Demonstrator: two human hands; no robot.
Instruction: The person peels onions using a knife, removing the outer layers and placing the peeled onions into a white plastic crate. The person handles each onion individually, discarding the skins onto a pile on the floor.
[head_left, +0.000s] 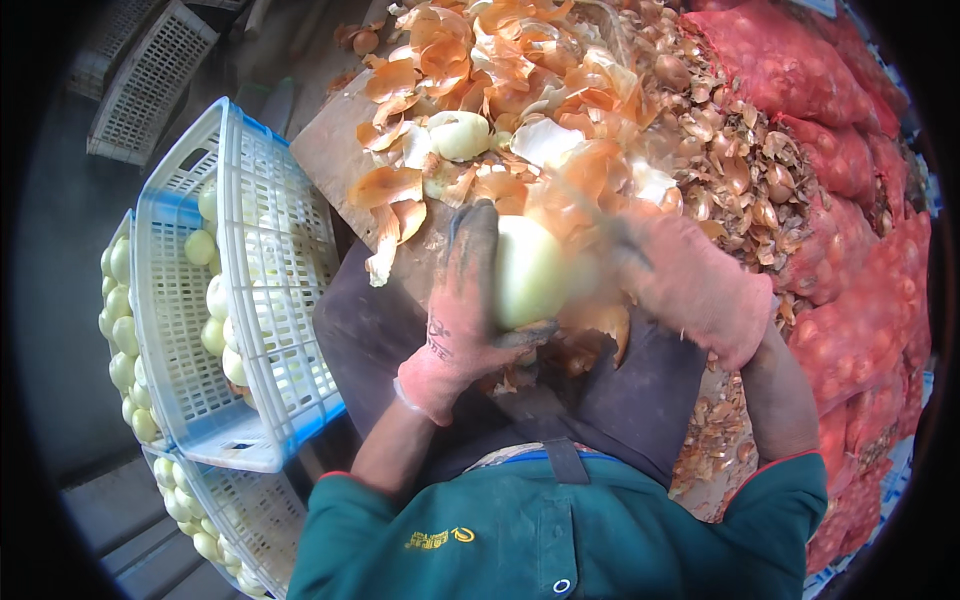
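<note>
My left hand (469, 307), in a pink work glove with dark, dirty fingers, grips a large peeled onion (529, 274) above my lap. Close to the onion's right side is my right hand (686, 274), also in a pink glove. Motion blurs its fingers, so I cannot tell what they hold. Loose brown onion skin (611, 330) hangs below the onion. Just beyond my hands, a board (330, 139) bears a heap of orange-brown skins (517, 67). Among them lies a pale, largely peeled onion (459, 135).
At left, a white-and-blue plastic crate (281, 330) holds peeled onions (214, 337). Further crates of peeled onions (124, 337) stand beside it. Red mesh sacks of onions (847, 337) are stacked at right, next to dry skins (739, 165). White crates (154, 82) stand at the far left.
</note>
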